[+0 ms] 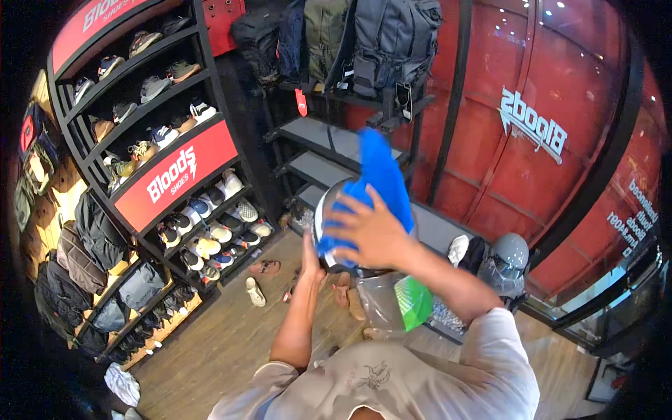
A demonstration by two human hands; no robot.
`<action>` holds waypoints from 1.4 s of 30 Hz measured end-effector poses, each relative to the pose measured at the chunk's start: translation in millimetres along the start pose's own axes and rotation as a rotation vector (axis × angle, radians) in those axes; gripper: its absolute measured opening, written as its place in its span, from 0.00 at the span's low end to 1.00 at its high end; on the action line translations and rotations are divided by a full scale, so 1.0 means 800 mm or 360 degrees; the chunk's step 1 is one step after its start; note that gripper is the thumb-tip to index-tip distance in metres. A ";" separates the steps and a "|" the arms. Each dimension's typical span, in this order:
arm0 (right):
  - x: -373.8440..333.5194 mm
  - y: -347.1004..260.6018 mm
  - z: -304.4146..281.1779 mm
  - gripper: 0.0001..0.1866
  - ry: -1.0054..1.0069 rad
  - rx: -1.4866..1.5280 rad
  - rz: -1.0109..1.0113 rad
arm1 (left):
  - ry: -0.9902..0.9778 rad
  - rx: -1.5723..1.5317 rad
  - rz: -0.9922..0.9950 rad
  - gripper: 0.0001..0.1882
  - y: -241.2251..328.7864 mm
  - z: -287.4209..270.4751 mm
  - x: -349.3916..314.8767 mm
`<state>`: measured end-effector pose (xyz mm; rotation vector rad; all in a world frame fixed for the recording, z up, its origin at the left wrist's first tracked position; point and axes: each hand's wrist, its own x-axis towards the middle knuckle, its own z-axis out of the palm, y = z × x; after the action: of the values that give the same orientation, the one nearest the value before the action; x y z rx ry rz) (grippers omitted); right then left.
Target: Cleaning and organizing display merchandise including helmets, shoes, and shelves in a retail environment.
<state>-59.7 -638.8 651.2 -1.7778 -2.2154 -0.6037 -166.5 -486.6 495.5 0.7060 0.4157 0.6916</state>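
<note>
A helmet with black and white parts (319, 222) is held up in front of my chest. My left hand (310, 257) supports its left side, fingers partly hidden by the helmet. Over the shell lies a bright blue cloth (388, 178), its upper end raised and blurred. My right hand (371, 231) presses the cloth against the helmet with its fingers spread across it. Just below the helmet is a clear plastic piece (380, 302) with a green patterned panel (413, 302); whether it is joined to the helmet I cannot tell.
Shoe shelves (231, 133) rise at the left, beside hanging bags (98, 224). Backpacks (395, 45) hang above grey steps (315, 136) ahead. A grey helmet (509, 253) sits at right near a red glazed wall (483, 119). Loose footwear (255, 291) lies on the wooden floor (203, 343).
</note>
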 end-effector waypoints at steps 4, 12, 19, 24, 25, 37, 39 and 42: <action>0.011 0.127 0.011 0.34 -0.0182 0.0929 0.0357 | 0.0082 0.0005 0.0097 0.26 -0.007 0.013 0.010; -0.103 0.112 0.130 0.37 0.0176 0.3354 0.1672 | 0.0313 0.0136 0.0080 0.31 0.006 -0.022 0.014; -0.056 0.152 0.022 0.33 -0.0255 0.2716 0.1499 | 0.0171 0.0868 0.0795 0.26 0.031 0.025 0.003; 0.004 0.015 -0.033 0.30 -0.0266 0.0113 0.0493 | 0.0163 0.0948 0.0921 0.20 0.028 0.057 -0.021; -0.007 -0.010 -0.016 0.30 -0.0206 -0.0069 0.0464 | 0.0118 0.0961 0.1003 0.19 0.021 0.070 -0.024; -0.024 0.011 -0.008 0.27 0.0126 0.0147 0.0550 | 0.0254 0.1273 0.1254 0.20 0.029 0.053 -0.045; -0.020 -0.008 0.000 0.26 0.0026 0.0184 0.0370 | 0.0245 0.1404 0.1304 0.22 0.023 0.056 -0.050; -0.021 0.043 0.005 0.26 -0.0030 0.0643 0.0481 | 0.0218 0.1228 0.1383 0.23 0.022 0.040 -0.035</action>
<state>-22.5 -645.3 646.1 -1.8418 -1.8554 -0.0679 -176.2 -510.6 533.5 1.6181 0.5021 1.4287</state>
